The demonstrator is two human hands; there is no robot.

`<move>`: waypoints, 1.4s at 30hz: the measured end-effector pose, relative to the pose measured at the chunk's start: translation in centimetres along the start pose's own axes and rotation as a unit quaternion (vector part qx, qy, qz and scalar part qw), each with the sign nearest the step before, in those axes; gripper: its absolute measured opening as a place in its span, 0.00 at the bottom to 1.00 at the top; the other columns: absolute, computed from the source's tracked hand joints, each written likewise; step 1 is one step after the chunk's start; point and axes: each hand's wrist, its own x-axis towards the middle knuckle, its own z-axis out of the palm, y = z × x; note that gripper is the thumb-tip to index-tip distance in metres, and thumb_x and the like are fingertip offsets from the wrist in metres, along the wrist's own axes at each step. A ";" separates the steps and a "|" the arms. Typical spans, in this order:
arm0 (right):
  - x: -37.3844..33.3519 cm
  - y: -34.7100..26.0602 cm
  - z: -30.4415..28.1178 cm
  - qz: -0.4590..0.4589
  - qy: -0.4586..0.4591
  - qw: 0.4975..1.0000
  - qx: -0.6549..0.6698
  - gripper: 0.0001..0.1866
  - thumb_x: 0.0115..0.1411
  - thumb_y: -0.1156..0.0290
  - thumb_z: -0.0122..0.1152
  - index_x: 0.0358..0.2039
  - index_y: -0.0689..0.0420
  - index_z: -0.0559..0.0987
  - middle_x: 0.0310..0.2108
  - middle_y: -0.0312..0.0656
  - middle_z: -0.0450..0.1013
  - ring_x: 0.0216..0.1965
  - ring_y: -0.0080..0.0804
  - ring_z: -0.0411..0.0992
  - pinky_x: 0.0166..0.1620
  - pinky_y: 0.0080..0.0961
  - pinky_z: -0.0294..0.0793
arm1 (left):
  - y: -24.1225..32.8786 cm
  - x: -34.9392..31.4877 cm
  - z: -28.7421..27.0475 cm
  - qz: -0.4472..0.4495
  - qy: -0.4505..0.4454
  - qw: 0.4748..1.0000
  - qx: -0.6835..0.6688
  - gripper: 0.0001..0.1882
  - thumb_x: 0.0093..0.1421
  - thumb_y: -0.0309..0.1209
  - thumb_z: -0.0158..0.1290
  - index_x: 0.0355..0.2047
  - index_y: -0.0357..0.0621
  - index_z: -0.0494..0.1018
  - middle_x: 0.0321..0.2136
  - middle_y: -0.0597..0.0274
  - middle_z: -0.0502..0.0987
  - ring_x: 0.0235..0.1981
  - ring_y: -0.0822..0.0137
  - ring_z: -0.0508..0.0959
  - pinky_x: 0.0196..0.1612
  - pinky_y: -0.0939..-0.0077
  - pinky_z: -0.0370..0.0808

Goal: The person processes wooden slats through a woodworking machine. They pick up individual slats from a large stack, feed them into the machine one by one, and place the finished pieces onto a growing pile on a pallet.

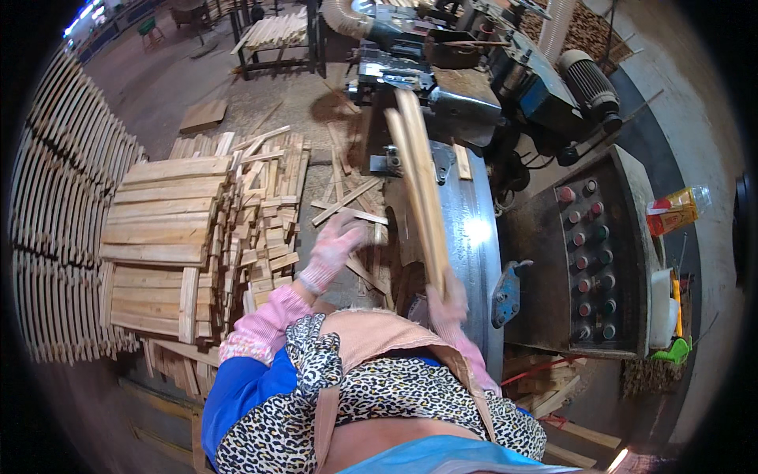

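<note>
Two long pale wooden strips (425,186) lie side by side, running lengthwise away from me over the metal machine bed (476,261). My right hand (448,302), in a pale work glove, is closed around their near ends. Their far ends reach close to the machine's dark head (399,69). To the left, my gloved left hand (338,243) is raised in the air, slightly blurred, with its fingers apart and nothing in them. Loose wooden offcuts (347,201) lie below and beyond that hand. A short wood piece (462,162) rests on the bed.
Stacked boards (162,209) stand at left, beside a tall slatted wood stack (63,213). A control panel (588,261) with several buttons is at right, with a bottle (677,210) at its edge. Farther off are a motor (588,83) and a ribbed hose (345,17).
</note>
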 end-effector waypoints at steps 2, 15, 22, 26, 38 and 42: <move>-5.2 2.9 -4.7 0.079 -0.027 0.989 -0.120 0.32 0.52 0.66 0.70 0.59 0.56 0.76 0.43 0.54 0.77 0.46 0.58 0.75 0.49 0.50 0.75 | -1.6 -0.8 -2.8 -0.050 0.078 0.995 0.034 0.25 0.63 0.33 0.59 0.59 0.39 0.70 0.32 0.68 0.75 0.28 0.77 0.73 0.30 0.83 0.71; 13.5 8.8 4.2 0.198 0.035 0.954 -0.222 0.31 0.59 0.59 0.65 0.63 0.48 0.72 0.52 0.46 0.76 0.53 0.49 0.73 0.57 0.43 0.73 | 0.6 0.5 -6.9 -0.049 0.174 0.983 0.042 0.26 0.64 0.29 0.59 0.60 0.36 0.68 0.35 0.65 0.76 0.32 0.74 0.76 0.34 0.82 0.74; 11.8 7.8 4.2 0.192 -0.014 0.952 -0.239 0.36 0.61 0.55 0.63 0.69 0.46 0.66 0.54 0.46 0.75 0.53 0.48 0.72 0.57 0.43 0.72 | 5.7 1.4 -18.3 0.312 0.335 0.837 0.300 0.34 0.65 0.29 0.58 0.68 0.38 0.60 0.61 0.46 0.69 0.63 0.55 0.69 0.67 0.62 0.66; -2.4 7.7 -2.3 0.137 -0.015 0.960 -0.243 0.31 0.58 0.59 0.65 0.62 0.50 0.74 0.47 0.51 0.77 0.47 0.54 0.73 0.50 0.50 0.73 | 8.2 -3.9 -33.4 0.247 0.589 0.499 0.586 0.38 0.66 0.37 0.56 0.71 0.36 0.55 0.57 0.40 0.72 0.57 0.51 0.74 0.62 0.57 0.70; -2.3 6.3 -1.5 0.081 0.068 0.933 -0.344 0.25 0.58 0.60 0.66 0.56 0.53 0.77 0.50 0.50 0.76 0.49 0.54 0.74 0.51 0.48 0.75 | 2.4 -9.2 -51.9 -0.018 0.660 0.706 0.256 0.46 0.52 0.52 0.66 0.61 0.28 0.66 0.55 0.36 0.76 0.50 0.44 0.78 0.54 0.55 0.73; 5.6 8.0 0.6 0.118 0.011 0.910 -0.398 0.32 0.57 0.55 0.66 0.61 0.50 0.72 0.50 0.48 0.75 0.50 0.53 0.73 0.52 0.47 0.73 | 5.0 -6.8 -45.4 -0.114 0.708 0.657 0.232 0.54 0.53 0.54 0.65 0.70 0.33 0.57 0.63 0.37 0.68 0.57 0.44 0.75 0.59 0.54 0.71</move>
